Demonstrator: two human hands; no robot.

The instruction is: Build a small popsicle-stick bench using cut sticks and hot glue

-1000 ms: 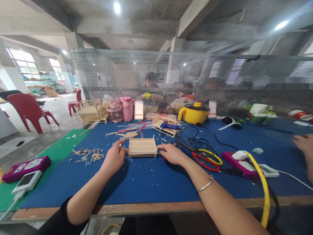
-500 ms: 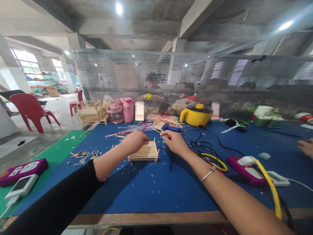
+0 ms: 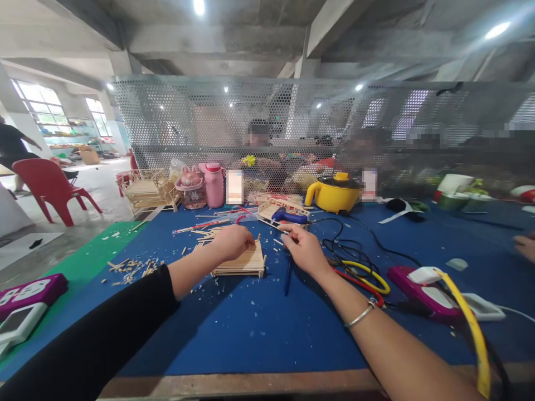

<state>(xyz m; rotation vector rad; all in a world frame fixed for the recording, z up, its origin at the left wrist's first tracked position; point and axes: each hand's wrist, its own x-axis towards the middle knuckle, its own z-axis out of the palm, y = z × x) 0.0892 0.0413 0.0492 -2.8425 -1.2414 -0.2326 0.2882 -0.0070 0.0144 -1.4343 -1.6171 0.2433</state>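
Observation:
A small platform of pale wooden sticks (image 3: pixel 242 262), with short corner posts, lies on the blue table mat. My left hand (image 3: pixel 234 243) is closed over its far left part, fingertips pointing down by the back edge. What those fingers pinch, if anything, is hidden. My right hand (image 3: pixel 306 252) is to the right of the platform, not touching it, with its thumb and forefinger apart. Just beyond the right fingertips lies a blue glue gun (image 3: pixel 290 216), resting against another stick frame (image 3: pixel 267 210). Loose short sticks (image 3: pixel 278 241) are scattered between the hands.
Stick offcuts (image 3: pixel 136 268) litter the left side. A pink bottle (image 3: pixel 214 186), a yellow pot (image 3: pixel 336 195) and a perforated metal screen (image 3: pixel 175 122) stand behind. Black cables (image 3: pixel 334 245) and a purple power bank (image 3: pixel 422 289) are on the right. Another person's hand (image 3: pixel 525 247) shows at the right edge.
The view has shifted slightly. My right hand has drawn a little back from the glue gun, its fingers more apart. My left hand stays over the platform. A person has appeared at far left.

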